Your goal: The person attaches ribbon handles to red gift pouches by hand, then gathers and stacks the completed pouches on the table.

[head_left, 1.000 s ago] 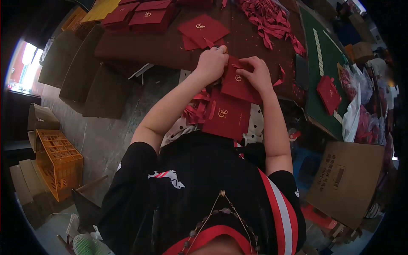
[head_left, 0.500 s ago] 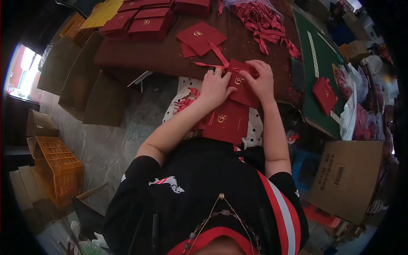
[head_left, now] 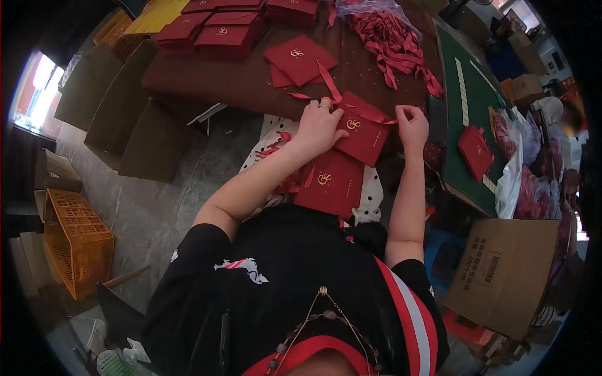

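A red envelope [head_left: 362, 139] with a gold emblem lies tilted at the table's near edge. My left hand [head_left: 318, 127] is closed on its left edge, thumb resting near the lower corner. Across the envelope's upper part runs a red ribbon [head_left: 371, 114], drawn out to the right. Its end is pinched between the fingertips of my right hand [head_left: 412, 128]. Below, on my lap, another red envelope [head_left: 331, 188] lies flat over a white cloth with black dots [head_left: 371, 199]. Loose red ribbons [head_left: 276, 145] lie to its left, partly hidden by my left forearm.
Beyond my hands, two overlapping red envelopes [head_left: 300, 57] lie on the brown-covered table [head_left: 188, 75]. Stacked red envelopes [head_left: 229, 34] and a heap of red ribbons [head_left: 389, 44] are farther back. A green board [head_left: 453, 106] stands right, cardboard boxes [head_left: 505, 269] and an orange crate [head_left: 78, 241] lower down.
My right hand has moved off the envelope to the right, drawing the ribbon out across it. My left hand stays at the envelope's left edge.
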Tool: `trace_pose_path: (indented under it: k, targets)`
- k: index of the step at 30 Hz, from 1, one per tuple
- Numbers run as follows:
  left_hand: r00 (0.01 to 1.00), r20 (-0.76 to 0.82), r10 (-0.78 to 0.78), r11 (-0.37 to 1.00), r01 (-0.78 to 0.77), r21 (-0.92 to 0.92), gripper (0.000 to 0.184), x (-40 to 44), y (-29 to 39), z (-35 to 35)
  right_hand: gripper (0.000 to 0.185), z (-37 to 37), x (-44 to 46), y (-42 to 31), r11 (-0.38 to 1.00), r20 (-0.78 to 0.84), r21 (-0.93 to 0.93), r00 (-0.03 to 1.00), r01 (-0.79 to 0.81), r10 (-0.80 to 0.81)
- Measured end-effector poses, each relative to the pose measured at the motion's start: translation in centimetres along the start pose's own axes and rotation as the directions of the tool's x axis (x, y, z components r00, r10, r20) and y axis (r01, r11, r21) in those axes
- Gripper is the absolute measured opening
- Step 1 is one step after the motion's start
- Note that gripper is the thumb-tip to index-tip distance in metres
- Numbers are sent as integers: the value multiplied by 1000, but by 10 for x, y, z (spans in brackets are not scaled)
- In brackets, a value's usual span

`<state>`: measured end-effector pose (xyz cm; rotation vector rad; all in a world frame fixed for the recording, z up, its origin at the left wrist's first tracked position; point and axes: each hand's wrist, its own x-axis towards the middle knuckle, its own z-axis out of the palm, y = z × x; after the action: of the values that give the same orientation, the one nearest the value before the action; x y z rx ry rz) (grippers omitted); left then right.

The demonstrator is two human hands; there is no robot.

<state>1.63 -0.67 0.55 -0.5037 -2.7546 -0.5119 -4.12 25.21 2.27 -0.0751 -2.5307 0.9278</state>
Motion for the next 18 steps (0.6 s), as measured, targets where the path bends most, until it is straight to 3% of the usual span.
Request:
trace_pose_path:
  k: [1, 2, 4, 5, 7, 9, 10, 12, 14, 18]
  targets:
    - [1000, 3, -2, 1000, 2, -2, 55, 3, -1, 1, 19, 0, -1, -6, 983, -104, 106, 985, 148, -137]
    - [1000, 6, -4, 1000, 4, -5, 55, 7, -2, 2, 19, 1, -3, -13, 984, -103, 104, 985, 148, -137]
    - [1000, 8, -10, 999, 11, -31, 55, 15, -3, 4, 12, -1, -14, -42, 812, -37, 567, 989, 138, -143]
    - [1000, 4, -16, 999, 16, -51, 55, 18, -3, 5, 13, 4, -20, -47, 797, 64, 593, 980, 113, -187]
    - [998, -67, -12, 995, 5, -97, 48, 18, -5, 10, 14, 14, -33, -58, 847, 225, 524, 944, 90, -240]
    - [951, -304, -59, 967, -21, -254, 39, 14, -13, 18, 17, 25, -42, -64, 851, 278, 524, 934, 48, -224]
    - [945, -309, -104, 961, 16, -274, 26, 9, -13, 7, 18, 36, -45, -55, 850, 326, 526, 927, -14, -187]
    - [924, -350, -151, 962, 56, -267, 21, -2, -23, 6, 18, 48, -46, -43, 867, 306, 497, 928, 36, -214]
    - [892, -392, -224, 958, 129, -255, 11, -13, -34, 5, 17, 43, -48, -49, 914, 361, 405, 923, -30, -129]
    - [875, -410, -259, 957, 175, -231, 10, -27, -32, -4, 16, 42, -51, -55, 933, 355, 360, 926, -6, -131]
